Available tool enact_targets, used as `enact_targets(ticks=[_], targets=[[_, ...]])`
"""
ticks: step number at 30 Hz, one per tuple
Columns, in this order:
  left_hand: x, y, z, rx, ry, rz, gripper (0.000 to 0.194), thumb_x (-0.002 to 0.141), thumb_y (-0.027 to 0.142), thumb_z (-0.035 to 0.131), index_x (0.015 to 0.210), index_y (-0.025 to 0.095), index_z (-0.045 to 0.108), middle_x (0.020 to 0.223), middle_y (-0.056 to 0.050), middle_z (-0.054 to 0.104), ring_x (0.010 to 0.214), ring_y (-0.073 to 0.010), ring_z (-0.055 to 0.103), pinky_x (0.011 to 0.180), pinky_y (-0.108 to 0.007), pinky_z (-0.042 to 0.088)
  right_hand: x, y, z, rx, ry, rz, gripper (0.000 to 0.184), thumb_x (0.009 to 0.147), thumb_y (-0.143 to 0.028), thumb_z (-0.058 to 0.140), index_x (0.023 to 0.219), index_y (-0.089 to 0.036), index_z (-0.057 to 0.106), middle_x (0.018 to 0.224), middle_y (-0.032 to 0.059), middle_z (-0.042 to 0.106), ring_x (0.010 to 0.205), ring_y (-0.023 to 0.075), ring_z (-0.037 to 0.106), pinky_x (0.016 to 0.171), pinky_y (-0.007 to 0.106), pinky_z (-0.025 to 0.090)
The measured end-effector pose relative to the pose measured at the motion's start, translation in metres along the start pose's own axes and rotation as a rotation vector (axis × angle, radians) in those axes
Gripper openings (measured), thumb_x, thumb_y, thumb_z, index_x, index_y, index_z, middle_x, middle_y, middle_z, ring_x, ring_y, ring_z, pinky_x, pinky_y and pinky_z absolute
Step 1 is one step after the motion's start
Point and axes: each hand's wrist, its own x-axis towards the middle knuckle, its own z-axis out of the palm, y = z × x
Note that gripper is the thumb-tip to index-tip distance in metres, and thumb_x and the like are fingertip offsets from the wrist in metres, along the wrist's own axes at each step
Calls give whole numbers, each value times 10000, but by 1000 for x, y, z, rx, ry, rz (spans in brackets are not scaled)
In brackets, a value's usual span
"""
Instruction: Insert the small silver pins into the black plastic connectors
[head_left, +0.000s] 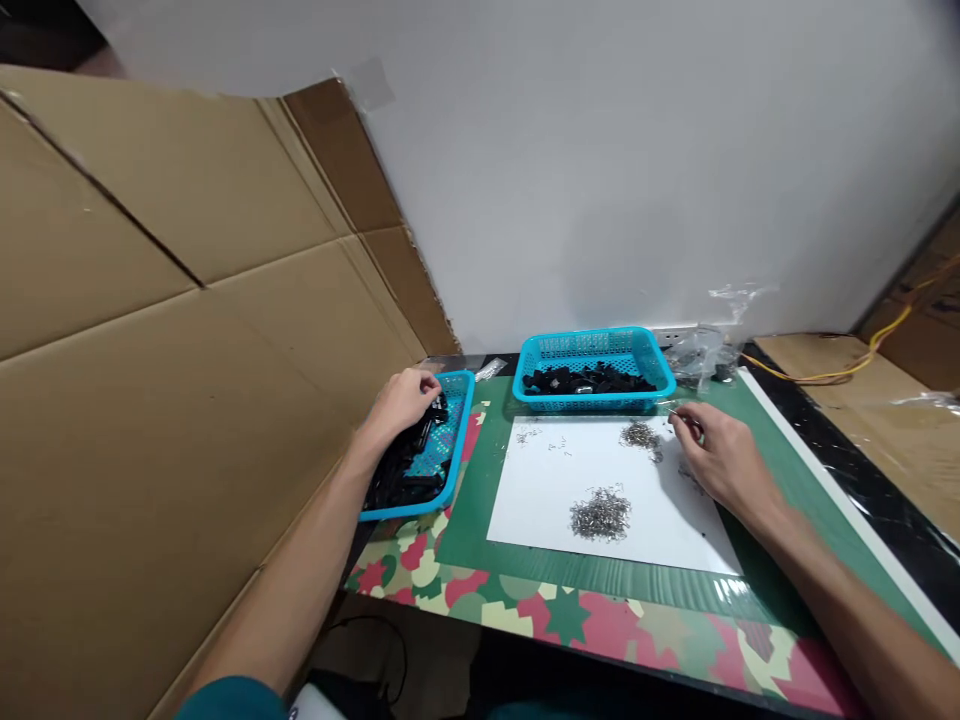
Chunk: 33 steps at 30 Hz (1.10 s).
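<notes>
My left hand (405, 402) is over the left blue basket (463, 430), its fingers closed at a small black plastic part (438, 406). More black parts (405, 490) lie heaped in that basket, some hidden by my hand and forearm. On the right, my right hand (712, 448) hovers above the edge of a white sheet (525, 500), thumb and fingers pinched. Something thin shows at its fingertips, too small to name. Close to it is a small pile of tiny metal pieces (640, 434). A larger pile of tiny metal pieces (600, 514) lies nearer the front.
A second blue basket (592, 403) with black parts stands behind the sheet. Clear plastic bags (703, 355) sit to its right. A cardboard wall (225, 400) closes off the left side; a white wall (600, 180) rises behind. A yellow cable (874, 345) runs at right.
</notes>
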Motion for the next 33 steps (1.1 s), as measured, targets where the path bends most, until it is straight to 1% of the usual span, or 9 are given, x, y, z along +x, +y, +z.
enact_targets(ticks=[4, 8, 12, 17, 23, 26, 29, 31, 33], targets=[[-16, -20, 11, 70, -92, 20, 183, 826, 278, 626, 880, 211, 787, 950, -101, 808, 891, -274, 730, 806, -327, 511, -4, 4, 6, -43, -19, -52, 313, 974, -397, 476, 862, -206, 698, 776, 69, 679, 671, 220, 608, 660, 335, 416], [-17, -20, 23, 116, -150, 104, 218, 790, 300, 690, 973, 236, 790, 1120, -101, 789, 1086, -302, 702, 947, -346, 502, -3, 5, 3, -50, -14, -23, 324, 963, -406, 475, 861, -208, 709, 790, 76, 704, 666, 219, 613, 665, 335, 421], [-10, -15, 30, 171, -155, 164, 205, 785, 345, 706, 932, 222, 778, 1111, -134, 752, 1099, -339, 678, 984, -389, 475, 4, 4, -4, -15, 6, 30, 315, 924, -405, 500, 859, -203, 733, 877, 106, 774, 759, 246, 681, 706, 336, 446], [-6, -8, 32, 234, -168, 228, 181, 816, 397, 685, 820, 230, 754, 1005, -128, 731, 1026, -333, 673, 949, -395, 470, 11, 7, -14, -7, -138, 107, 277, 855, -395, 579, 793, -202, 768, 719, 62, 728, 651, 215, 635, 624, 308, 408], [-5, -3, 28, 300, -126, 263, 274, 924, 368, 552, 915, 193, 763, 1084, -176, 720, 1081, -363, 647, 987, -453, 450, 11, 10, -14, 25, -250, 118, 233, 817, -366, 643, 789, -197, 801, 665, 34, 690, 607, 188, 592, 586, 293, 380], [-3, -4, 22, 295, -45, 246, 333, 952, 385, 521, 1038, 183, 771, 1152, -167, 703, 1095, -354, 651, 975, -442, 471, 10, 9, -11, 35, -291, 104, 184, 800, -331, 669, 754, -206, 796, 647, 20, 687, 595, 179, 590, 572, 283, 374], [-6, 1, 11, 196, 115, 152, 336, 949, 401, 552, 1074, 194, 786, 1150, -128, 700, 998, -294, 674, 898, -377, 509, 9, 9, -7, 48, -317, 100, 166, 809, -289, 654, 730, -202, 772, 648, 23, 698, 592, 179, 599, 571, 278, 374], [-11, 11, 2, 109, 291, 71, 338, 962, 408, 560, 1060, 186, 795, 1045, -100, 714, 905, -254, 678, 831, -340, 515, 9, 8, -4, 55, -329, 101, 178, 829, -265, 628, 715, -202, 749, 643, 27, 703, 581, 179, 598, 572, 279, 372], [-18, 28, -6, 24, 536, 4, 359, 990, 438, 561, 1069, 178, 796, 883, -63, 713, 812, -223, 675, 778, -318, 514, 8, 8, -2, 56, -332, 99, 172, 843, -240, 615, 723, -202, 732, 656, 33, 711, 591, 186, 605, 581, 280, 374]])
